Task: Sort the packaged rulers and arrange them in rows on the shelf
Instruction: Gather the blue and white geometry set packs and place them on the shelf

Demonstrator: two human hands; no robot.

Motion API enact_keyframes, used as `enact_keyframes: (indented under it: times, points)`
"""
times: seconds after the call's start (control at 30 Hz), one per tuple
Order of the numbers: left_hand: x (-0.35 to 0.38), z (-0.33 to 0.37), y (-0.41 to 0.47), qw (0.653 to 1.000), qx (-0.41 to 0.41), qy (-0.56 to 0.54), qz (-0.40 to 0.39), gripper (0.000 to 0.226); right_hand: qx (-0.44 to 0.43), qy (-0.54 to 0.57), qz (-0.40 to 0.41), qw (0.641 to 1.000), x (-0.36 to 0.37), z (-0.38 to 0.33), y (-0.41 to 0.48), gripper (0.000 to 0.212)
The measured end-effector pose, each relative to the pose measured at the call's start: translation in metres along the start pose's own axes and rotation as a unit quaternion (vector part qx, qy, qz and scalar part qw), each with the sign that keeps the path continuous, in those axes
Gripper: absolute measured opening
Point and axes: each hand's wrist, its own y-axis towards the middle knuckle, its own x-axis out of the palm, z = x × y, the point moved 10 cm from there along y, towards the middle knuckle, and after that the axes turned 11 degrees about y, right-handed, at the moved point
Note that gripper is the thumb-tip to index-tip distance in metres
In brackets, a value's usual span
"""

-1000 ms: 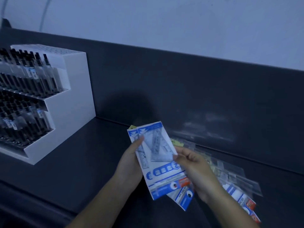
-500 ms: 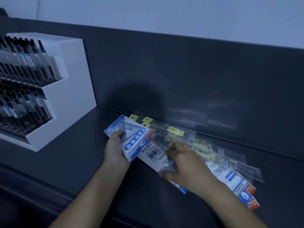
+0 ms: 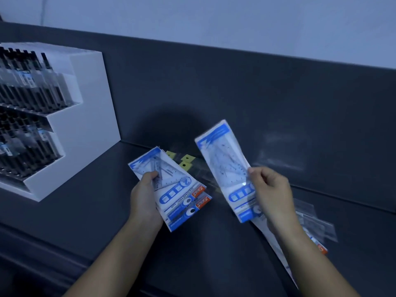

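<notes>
My left hand (image 3: 146, 198) grips a small stack of blue-and-white ruler set packs (image 3: 177, 194), thumb on top, held low over the dark shelf (image 3: 85, 189). My right hand (image 3: 270, 191) pinches one more blue-and-white ruler pack (image 3: 225, 166) by its right edge and holds it lifted and tilted above the shelf. Behind and between the hands lie clear ruler sleeves with yellow hang tabs (image 3: 186, 160) against the back wall. More packs (image 3: 317, 224) lie flat under my right forearm, partly hidden.
A white stepped display stand (image 3: 85, 108) full of dark pens sits at the left on the shelf. A dark back panel (image 3: 235, 93) rises behind the shelf. The shelf's front edge runs along the lower left.
My right hand has lifted one blue-and-white pack off the pile on the shelf. My left hand has turned its stack more upright and kept hold of it.
</notes>
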Motion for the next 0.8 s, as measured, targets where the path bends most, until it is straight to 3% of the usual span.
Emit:
enact_keyframes:
  times: [0.07, 0.1, 0.2, 0.27, 0.33, 0.43, 0.5, 0.53, 0.63, 0.67, 0.73, 0.8]
  points:
    - [0.009, -0.002, -0.001, 0.998, 0.008, 0.049, -0.025, 0.013, 0.104, 0.169, -0.016, 0.98, 0.013, 0.015, -0.006, 0.02]
    - [0.018, -0.003, -0.004, 0.996, 0.016, 0.069, -0.056, 0.016, 0.128, 0.201, -0.033, 0.971, 0.023, 0.019, -0.011, 0.019]
    - [0.047, -0.006, -0.018, 0.978, 0.024, 0.115, -0.175, 0.04, 0.137, 0.166, -0.113, 0.97, 0.052, 0.025, -0.026, 0.016]
    - [0.054, -0.003, -0.022, 0.964, 0.063, 0.171, -0.192, 0.04, 0.095, 0.097, -0.167, 0.977, 0.066, 0.021, -0.032, 0.016]
    - [0.046, -0.002, -0.016, 0.97, 0.072, 0.175, -0.153, 0.026, -0.007, -0.042, -0.203, 0.978, 0.072, 0.01, -0.033, 0.018]
    - [0.033, -0.006, -0.007, 0.982, 0.035, 0.154, -0.104, 0.018, -0.106, -0.232, -0.211, 0.944, 0.065, -0.006, -0.029, 0.021]
    - [0.029, -0.01, -0.003, 0.987, 0.007, 0.127, -0.097, 0.017, -0.084, -0.341, -0.205, 0.914, 0.042, -0.014, -0.02, 0.023]
    - [0.028, -0.011, -0.003, 0.989, -0.007, 0.112, -0.096, 0.015, -0.051, -0.423, -0.21, 0.88, 0.027, -0.012, -0.016, 0.026]
    - [0.031, -0.015, -0.005, 0.992, -0.034, 0.06, -0.104, 0.019, 0.074, -0.622, -0.258, 0.735, -0.02, 0.012, -0.02, 0.047]
    - [0.032, -0.015, -0.005, 0.992, -0.037, 0.05, -0.108, 0.023, 0.106, -0.644, -0.267, 0.709, -0.029, 0.022, -0.024, 0.056]
    - [0.033, -0.017, -0.006, 0.991, -0.049, 0.043, -0.113, 0.027, 0.105, -0.646, -0.251, 0.714, -0.033, 0.029, -0.03, 0.062]
    - [0.033, -0.02, -0.007, 0.99, -0.063, 0.047, -0.118, 0.025, 0.047, -0.655, -0.229, 0.718, -0.026, 0.024, -0.032, 0.053]
